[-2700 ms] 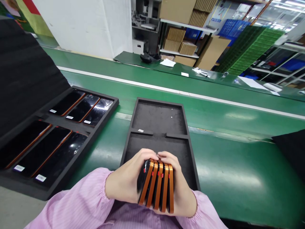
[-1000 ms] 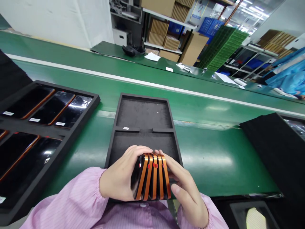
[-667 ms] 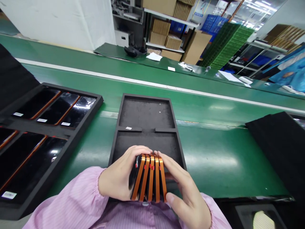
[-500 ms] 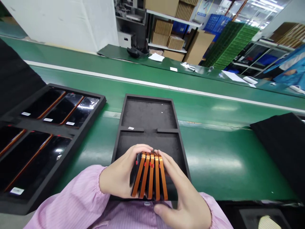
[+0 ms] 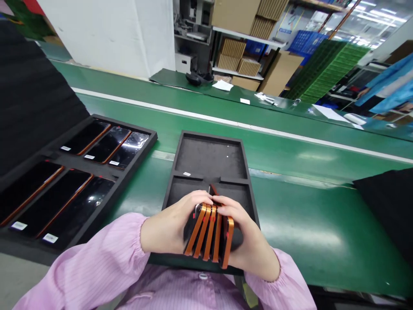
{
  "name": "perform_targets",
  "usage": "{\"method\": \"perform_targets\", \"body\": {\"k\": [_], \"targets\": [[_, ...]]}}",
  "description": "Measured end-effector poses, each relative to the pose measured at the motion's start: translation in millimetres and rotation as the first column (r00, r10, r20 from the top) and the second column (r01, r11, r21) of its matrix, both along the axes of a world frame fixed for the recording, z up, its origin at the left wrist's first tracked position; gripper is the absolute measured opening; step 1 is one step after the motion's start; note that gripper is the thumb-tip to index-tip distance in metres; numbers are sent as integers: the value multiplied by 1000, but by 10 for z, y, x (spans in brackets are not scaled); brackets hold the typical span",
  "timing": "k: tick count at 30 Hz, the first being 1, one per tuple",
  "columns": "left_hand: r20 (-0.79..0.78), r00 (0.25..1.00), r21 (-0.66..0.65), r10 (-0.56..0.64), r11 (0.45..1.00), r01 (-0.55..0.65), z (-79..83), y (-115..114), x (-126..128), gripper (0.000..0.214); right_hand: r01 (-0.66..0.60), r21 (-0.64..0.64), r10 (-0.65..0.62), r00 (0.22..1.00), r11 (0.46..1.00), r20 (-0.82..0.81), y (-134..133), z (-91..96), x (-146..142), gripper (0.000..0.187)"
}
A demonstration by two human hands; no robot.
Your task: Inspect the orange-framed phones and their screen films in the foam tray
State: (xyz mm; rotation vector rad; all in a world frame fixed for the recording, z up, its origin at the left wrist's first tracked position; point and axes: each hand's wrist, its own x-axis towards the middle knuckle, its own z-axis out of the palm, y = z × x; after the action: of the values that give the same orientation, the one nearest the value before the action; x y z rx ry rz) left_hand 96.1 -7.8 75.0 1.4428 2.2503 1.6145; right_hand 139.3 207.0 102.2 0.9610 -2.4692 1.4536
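My left hand (image 5: 171,221) is closed around several smartphones (image 5: 205,230) fanned side by side, with orange edges, black faces and small red tabs. Wrapped round the rightmost smartphone (image 5: 227,241) is my right hand (image 5: 250,241); that phone stands slightly apart from the others at its near end. Fingertips of both hands meet near the far end of the stack. Under and beyond the hands lies a black foam tray (image 5: 209,150) with two recesses and a small white label. Its near part is hidden by my hands and the phones.
To the left, another black tray (image 5: 137,157) holds several dark-faced phones (image 5: 108,145) with white labels, a black foam sheet (image 5: 38,99) rising behind it. A black sheet (image 5: 390,206) stands at the right on the green table (image 5: 300,215). Papers lie along the far ledge.
My right hand has closed on the rightmost phone and set it apart from the stack; its thumb was spread before. The view has shifted left.
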Motion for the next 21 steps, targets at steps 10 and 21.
{"method": "perform_targets", "body": {"k": [10,21], "targets": [[-359,933,120,15,992,31,-83,26,41,55,54,91,-29,966,994,-258,-11,-45,174,59],[-658,746,139,101,990,-11,-431,59,-294,26,86,257,114,731,963,-673,89,-477,-42,23]]}}
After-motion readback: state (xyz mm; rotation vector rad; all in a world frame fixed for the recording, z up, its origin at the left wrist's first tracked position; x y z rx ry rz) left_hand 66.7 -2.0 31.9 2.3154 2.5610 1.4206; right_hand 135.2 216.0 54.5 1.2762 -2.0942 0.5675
